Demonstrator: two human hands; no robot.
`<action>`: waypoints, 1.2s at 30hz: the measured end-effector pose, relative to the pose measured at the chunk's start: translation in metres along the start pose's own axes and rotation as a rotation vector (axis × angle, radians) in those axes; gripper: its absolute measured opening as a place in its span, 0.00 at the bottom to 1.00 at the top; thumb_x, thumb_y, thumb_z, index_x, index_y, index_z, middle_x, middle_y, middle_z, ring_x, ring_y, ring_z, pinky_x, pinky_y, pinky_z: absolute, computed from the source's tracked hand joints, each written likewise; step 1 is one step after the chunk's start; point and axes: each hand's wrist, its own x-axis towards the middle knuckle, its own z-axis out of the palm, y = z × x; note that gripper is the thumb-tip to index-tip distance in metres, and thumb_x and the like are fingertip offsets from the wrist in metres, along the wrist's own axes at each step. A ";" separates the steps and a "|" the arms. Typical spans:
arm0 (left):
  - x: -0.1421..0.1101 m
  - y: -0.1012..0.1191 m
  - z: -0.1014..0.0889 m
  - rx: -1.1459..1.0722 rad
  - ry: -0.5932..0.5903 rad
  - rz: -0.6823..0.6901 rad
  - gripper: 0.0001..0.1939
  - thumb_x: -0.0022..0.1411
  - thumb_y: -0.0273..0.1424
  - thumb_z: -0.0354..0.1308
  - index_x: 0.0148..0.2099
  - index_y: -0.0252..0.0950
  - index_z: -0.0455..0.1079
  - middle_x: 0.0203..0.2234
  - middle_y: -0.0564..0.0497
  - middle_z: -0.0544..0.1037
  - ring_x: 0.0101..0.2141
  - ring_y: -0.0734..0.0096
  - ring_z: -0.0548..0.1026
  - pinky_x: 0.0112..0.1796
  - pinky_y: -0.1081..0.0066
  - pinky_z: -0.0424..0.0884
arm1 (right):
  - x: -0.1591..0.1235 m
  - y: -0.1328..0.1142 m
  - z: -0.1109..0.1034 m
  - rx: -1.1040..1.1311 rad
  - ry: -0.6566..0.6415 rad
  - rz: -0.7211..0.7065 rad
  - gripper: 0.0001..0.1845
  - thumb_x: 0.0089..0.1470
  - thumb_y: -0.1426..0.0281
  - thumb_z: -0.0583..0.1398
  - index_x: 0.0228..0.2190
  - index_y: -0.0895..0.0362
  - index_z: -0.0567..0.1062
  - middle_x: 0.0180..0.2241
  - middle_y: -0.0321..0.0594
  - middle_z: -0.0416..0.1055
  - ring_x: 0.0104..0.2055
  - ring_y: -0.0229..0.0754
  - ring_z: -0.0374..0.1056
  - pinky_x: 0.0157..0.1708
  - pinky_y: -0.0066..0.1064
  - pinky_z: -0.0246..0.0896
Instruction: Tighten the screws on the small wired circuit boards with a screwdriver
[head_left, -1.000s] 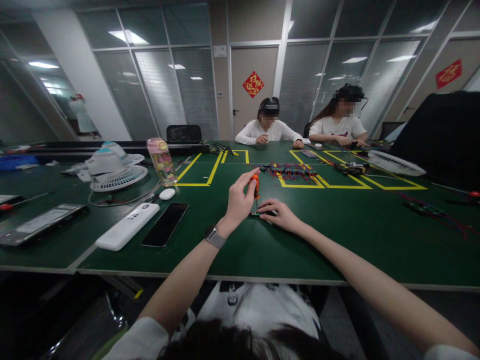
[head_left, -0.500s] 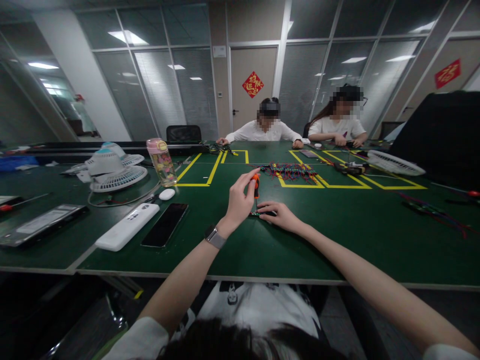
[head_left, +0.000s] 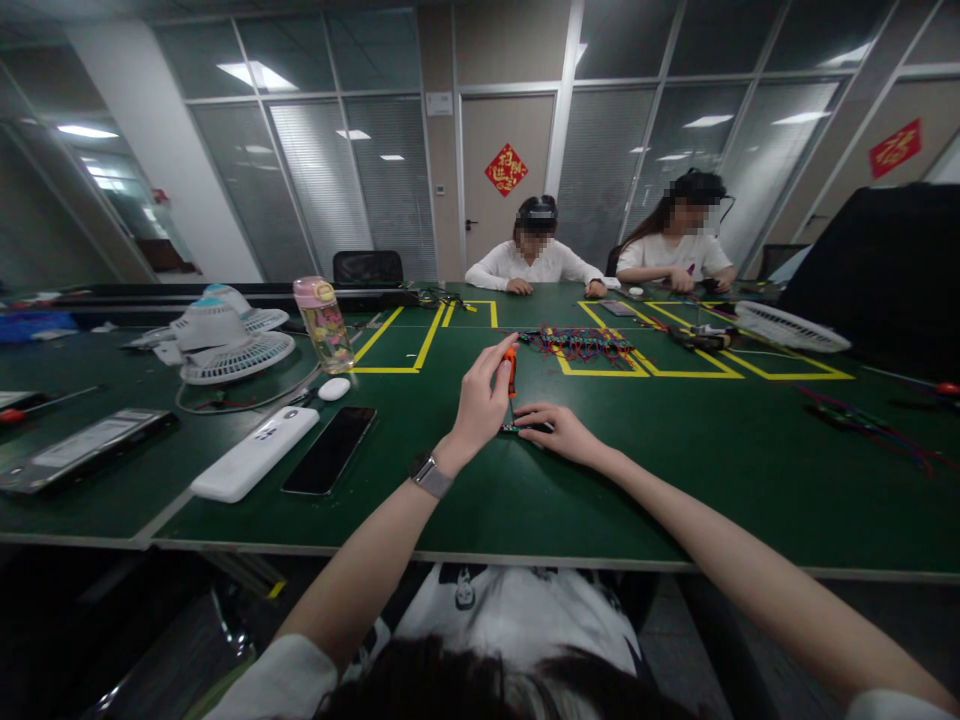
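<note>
My left hand (head_left: pixel 482 397) is closed on the orange-and-black handle of a screwdriver (head_left: pixel 513 374), which stands nearly upright. Its thin shaft runs down to a small green circuit board (head_left: pixel 511 429) lying on the table. My right hand (head_left: pixel 553 432) rests low beside the board, with its fingertips pressed on the board's right side and partly hiding it. Whether the tip sits in a screw is too small to tell. Beyond my hands lies a bundle of small boards with red and blue wires (head_left: pixel 581 343).
On the left are a black phone (head_left: pixel 330 450), a white power bank (head_left: pixel 256 453), a drink bottle (head_left: pixel 324 325), a white fan (head_left: pixel 232 340) and a hard drive (head_left: pixel 90 450). Wired boards (head_left: pixel 847 415) lie on the right. Two people sit across the green table (head_left: pixel 675 440).
The screwdriver handle has turned slightly in my left hand; my right hand stays put. Across the table, one person's outstretched arm has drawn in toward the body.
</note>
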 end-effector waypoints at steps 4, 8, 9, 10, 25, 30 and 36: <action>0.000 0.001 0.000 0.035 0.041 0.008 0.13 0.65 0.29 0.51 0.52 0.39 0.68 0.39 0.49 0.73 0.40 0.71 0.72 0.43 0.70 0.68 | 0.000 0.001 0.001 -0.001 0.004 0.001 0.11 0.53 0.66 0.61 0.38 0.51 0.80 0.46 0.44 0.74 0.48 0.48 0.70 0.50 0.42 0.63; 0.000 0.001 -0.001 0.097 0.106 -0.011 0.09 0.62 0.31 0.57 0.45 0.39 0.72 0.34 0.51 0.70 0.35 0.73 0.70 0.40 0.72 0.68 | 0.000 0.002 0.001 0.003 0.003 -0.007 0.11 0.53 0.66 0.61 0.38 0.51 0.80 0.46 0.43 0.74 0.48 0.47 0.70 0.50 0.42 0.63; 0.000 0.001 -0.001 0.091 0.103 -0.019 0.10 0.63 0.31 0.55 0.46 0.39 0.72 0.35 0.50 0.70 0.35 0.73 0.71 0.40 0.72 0.68 | 0.000 0.002 0.001 0.003 0.004 -0.008 0.11 0.54 0.66 0.61 0.38 0.51 0.80 0.46 0.43 0.74 0.48 0.47 0.70 0.50 0.41 0.63; 0.000 0.001 -0.001 0.078 0.093 -0.024 0.11 0.65 0.31 0.53 0.48 0.39 0.71 0.36 0.50 0.70 0.36 0.73 0.71 0.41 0.72 0.68 | 0.000 0.002 0.001 0.002 0.003 -0.008 0.11 0.54 0.66 0.61 0.38 0.51 0.80 0.46 0.43 0.74 0.48 0.47 0.70 0.50 0.41 0.63; 0.000 0.002 -0.001 0.075 0.088 0.008 0.09 0.64 0.31 0.54 0.46 0.39 0.71 0.36 0.50 0.72 0.37 0.72 0.71 0.41 0.71 0.68 | 0.001 0.001 0.001 0.013 0.000 -0.002 0.11 0.54 0.65 0.60 0.38 0.51 0.80 0.45 0.43 0.75 0.46 0.47 0.71 0.49 0.40 0.64; 0.001 0.001 -0.001 0.037 0.047 0.026 0.15 0.68 0.29 0.45 0.54 0.38 0.66 0.45 0.46 0.73 0.46 0.69 0.71 0.49 0.67 0.66 | 0.001 0.000 0.000 0.007 0.002 -0.003 0.11 0.54 0.65 0.60 0.38 0.52 0.80 0.45 0.44 0.75 0.47 0.47 0.70 0.49 0.40 0.64; 0.001 0.003 -0.001 0.076 0.095 0.030 0.09 0.64 0.30 0.54 0.46 0.38 0.71 0.37 0.49 0.73 0.37 0.71 0.72 0.42 0.71 0.68 | 0.000 0.000 0.000 0.011 -0.006 0.003 0.11 0.54 0.65 0.60 0.39 0.52 0.80 0.46 0.44 0.74 0.47 0.47 0.70 0.49 0.41 0.64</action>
